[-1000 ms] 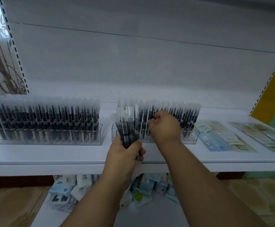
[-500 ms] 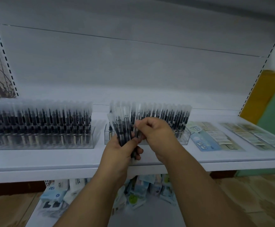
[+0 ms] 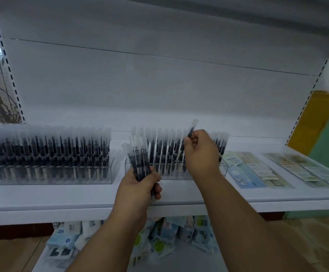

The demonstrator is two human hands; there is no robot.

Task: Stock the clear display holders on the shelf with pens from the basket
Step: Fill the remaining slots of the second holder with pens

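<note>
**Inspector A:** Head view. We find the left hand wrapped round a bundle of black pens in clear sleeves, held in front of the shelf edge. The right hand pinches a single sleeved black pen, tilted, above the right-hand clear plastic display holder.

**Inspector B:** Risks, in our judgement?

**Inspector A:** That holder looks closely packed; a tilted entry could snag neighbouring sleeves or knock them askew. The loose bundle could slip and scatter.

**Inspector B:** Surroundings?

**Inspector A:** We note a white shelf board with a full left-hand clear holder, flat blue and beige packets to the right, and bagged goods below. We see no basket.
</note>
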